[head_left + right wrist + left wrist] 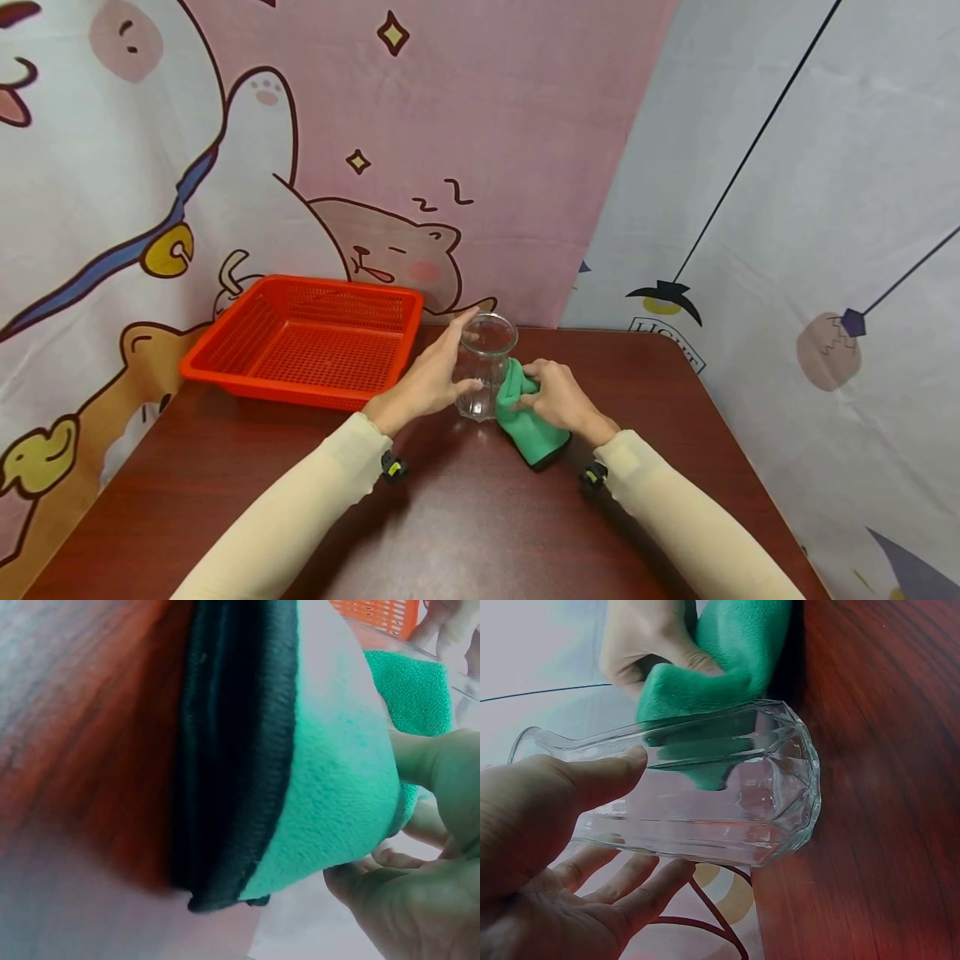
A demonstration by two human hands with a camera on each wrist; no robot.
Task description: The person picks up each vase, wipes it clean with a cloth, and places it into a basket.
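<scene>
A clear glass vase (477,405) with a flared rim and a faceted base stands on the table. My left hand (423,382) holds it from the left; in the left wrist view the thumb lies along one side of the glass and the fingers along the other. On the vase's right, my right hand (558,398) grips a bunched green cloth (531,435) with a dark edge. The cloth (742,645) touches the outside of the glass in the left wrist view. Part of the right hand's fingers is hidden behind the cloth (337,772) in the right wrist view.
A red-orange perforated plastic basket (315,395) sits at the back left of the dark reddish-brown table (480,533). Behind the table hangs a printed cartoon cloth backdrop (510,167), which also runs along the right side.
</scene>
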